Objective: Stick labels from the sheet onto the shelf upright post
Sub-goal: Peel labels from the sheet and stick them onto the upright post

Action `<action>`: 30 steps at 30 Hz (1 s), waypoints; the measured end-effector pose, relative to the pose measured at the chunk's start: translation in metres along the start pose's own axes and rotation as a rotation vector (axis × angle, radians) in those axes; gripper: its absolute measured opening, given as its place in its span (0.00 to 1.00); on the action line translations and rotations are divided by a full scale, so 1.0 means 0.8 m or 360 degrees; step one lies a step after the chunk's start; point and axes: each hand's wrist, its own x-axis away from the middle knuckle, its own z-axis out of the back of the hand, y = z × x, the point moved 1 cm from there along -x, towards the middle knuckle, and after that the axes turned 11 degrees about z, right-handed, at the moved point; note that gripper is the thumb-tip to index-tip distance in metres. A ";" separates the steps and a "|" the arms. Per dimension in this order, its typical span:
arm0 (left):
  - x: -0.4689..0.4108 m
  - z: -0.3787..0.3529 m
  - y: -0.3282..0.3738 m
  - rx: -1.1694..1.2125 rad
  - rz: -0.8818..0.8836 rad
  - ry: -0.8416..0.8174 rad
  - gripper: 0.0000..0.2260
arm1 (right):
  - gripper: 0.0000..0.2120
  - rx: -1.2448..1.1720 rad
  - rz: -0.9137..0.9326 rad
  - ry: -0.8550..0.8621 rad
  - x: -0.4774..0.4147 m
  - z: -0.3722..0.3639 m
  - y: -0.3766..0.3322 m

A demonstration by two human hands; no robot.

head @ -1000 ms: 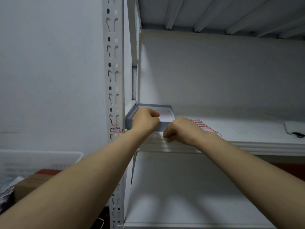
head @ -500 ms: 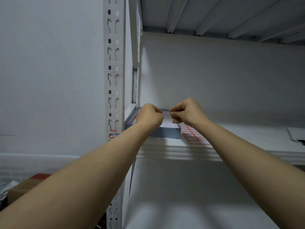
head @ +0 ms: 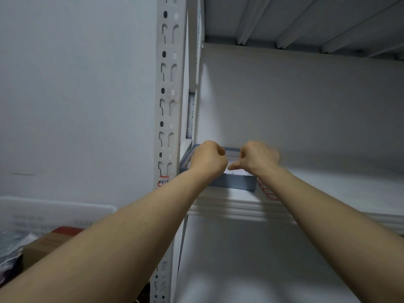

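The white slotted upright post [head: 167, 95] rises left of centre, with one red-edged label [head: 163, 182] stuck low on it. A blue-grey shallow box [head: 238, 185] sits at the shelf's left corner, with a white red-lined label sheet [head: 232, 158] inside. My left hand [head: 207, 159] is curled in a fist over the box's left part, its fingertips hidden. My right hand [head: 259, 158], blurred, is curled over the box's right part, its thumb pointing left onto the sheet. A second sheet of red-bordered labels [head: 267, 192] lies on the shelf, mostly hidden under my right forearm.
The white shelf board [head: 328, 189] runs right from the box, with another shelf's ribbed underside [head: 306, 20] above. A white plastic crate [head: 54, 213] and a brown carton [head: 50, 243] stand at lower left beside the post. The wall is close behind.
My right hand rose from the shelf's front edge to the box and now sits close to my left hand. The left hand stayed over the box. The view tilted slightly.
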 end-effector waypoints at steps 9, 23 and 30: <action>0.004 0.017 -0.011 -0.0092 -0.0087 0.0004 0.18 | 0.03 -0.0385 0.0060 -0.0124 -0.007 -0.015 0.002; 0.059 0.070 -0.059 0.0699 -0.0462 0.0802 0.15 | 0.12 -0.0418 0.0312 0.0502 0.025 -0.004 -0.044; 0.041 0.081 -0.146 0.1220 0.0513 0.0387 0.07 | 0.06 -0.0743 0.0905 0.0823 0.085 -0.035 -0.108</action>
